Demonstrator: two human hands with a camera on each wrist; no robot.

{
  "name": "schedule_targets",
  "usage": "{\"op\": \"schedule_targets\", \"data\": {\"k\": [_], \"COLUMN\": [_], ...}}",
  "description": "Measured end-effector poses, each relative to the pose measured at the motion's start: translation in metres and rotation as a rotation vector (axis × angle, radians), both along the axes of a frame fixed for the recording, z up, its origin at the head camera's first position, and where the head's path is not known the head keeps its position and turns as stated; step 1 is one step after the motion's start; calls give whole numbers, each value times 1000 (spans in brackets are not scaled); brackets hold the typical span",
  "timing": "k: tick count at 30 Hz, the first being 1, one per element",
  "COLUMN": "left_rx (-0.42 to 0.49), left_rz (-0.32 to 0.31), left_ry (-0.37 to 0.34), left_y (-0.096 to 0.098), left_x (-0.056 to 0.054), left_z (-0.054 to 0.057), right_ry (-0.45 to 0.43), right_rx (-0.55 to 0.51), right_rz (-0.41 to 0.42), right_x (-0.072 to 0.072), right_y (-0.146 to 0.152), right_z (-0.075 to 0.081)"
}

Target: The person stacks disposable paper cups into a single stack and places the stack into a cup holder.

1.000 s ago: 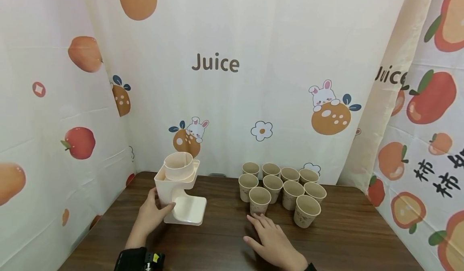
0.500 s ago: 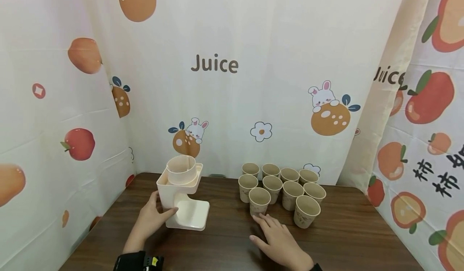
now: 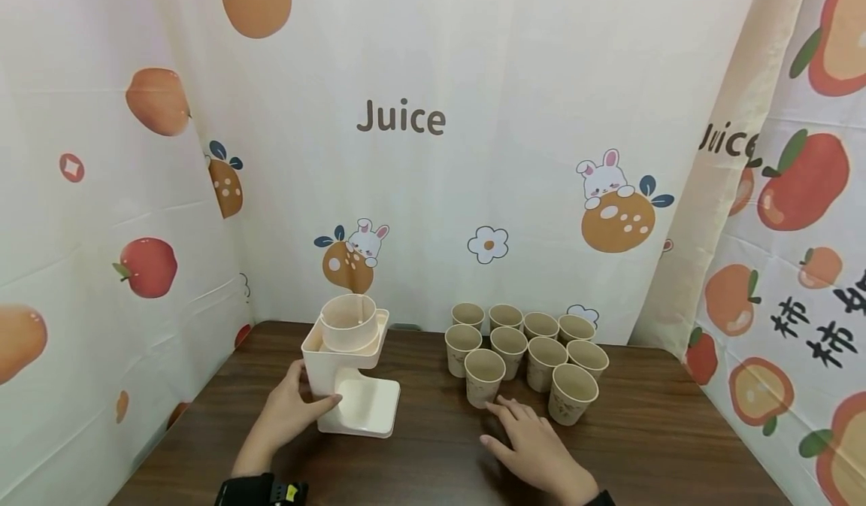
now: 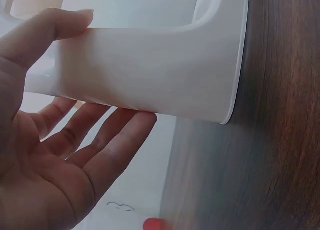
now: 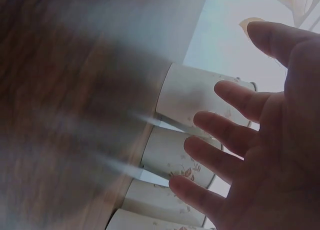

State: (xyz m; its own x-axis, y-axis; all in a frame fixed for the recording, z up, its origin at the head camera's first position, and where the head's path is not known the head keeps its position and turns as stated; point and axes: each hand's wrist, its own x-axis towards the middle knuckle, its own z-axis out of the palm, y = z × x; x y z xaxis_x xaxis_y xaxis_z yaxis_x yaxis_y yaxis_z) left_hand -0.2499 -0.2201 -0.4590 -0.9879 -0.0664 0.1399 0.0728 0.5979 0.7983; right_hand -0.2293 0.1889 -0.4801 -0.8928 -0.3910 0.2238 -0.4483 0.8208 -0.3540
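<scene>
A white plastic C-shaped stand (image 3: 365, 408) with a flat base and a tray-like top is upright on the table's left half. A round white container (image 3: 348, 324) sits in its top. My left hand (image 3: 287, 410) holds the stand's upright, with the thumb (image 4: 75, 22) on one side and the fingers (image 4: 122, 142) on the other. My right hand (image 3: 531, 442) is spread just in front of the paper cups, its fingers extended. The nearest cup (image 3: 484, 380) stands close beyond its fingertips. In the right wrist view, a cup (image 5: 187, 97) shows behind the fingers; contact cannot be told.
Several beige paper cups (image 3: 546, 363) stand upright in a cluster on the brown wooden table (image 3: 433, 453). Behind them hangs a fruit-printed curtain (image 3: 419, 190), with more printed cloth along both sides. A black wrist strap (image 3: 260, 491) is on the left wrist.
The stand, with the left hand on it, has moved right and a little closer to me. My right hand has shifted right and slightly back from the front cup. The cups stay put.
</scene>
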Motion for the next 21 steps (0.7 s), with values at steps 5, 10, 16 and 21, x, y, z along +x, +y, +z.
{"op": "schedule_targets", "data": {"k": [5, 10, 16, 21], "left_rx": [-9, -1, -34, -133], "left_rz": [-4, -16, -39, -77], "left_ry": [9, 22, 46, 16], "left_y": [3, 7, 10, 6], "left_x": [1, -1, 0, 6], "left_z": [0, 1, 4, 10], "right_ry": [-4, 9, 29, 77], "right_rx": [-3, -5, -12, -22], "right_rz": [-26, -46, -55, -60], "right_x": [-1, -1, 0, 0], "right_y": [4, 7, 9, 11], "right_z": [1, 2, 5, 6]}}
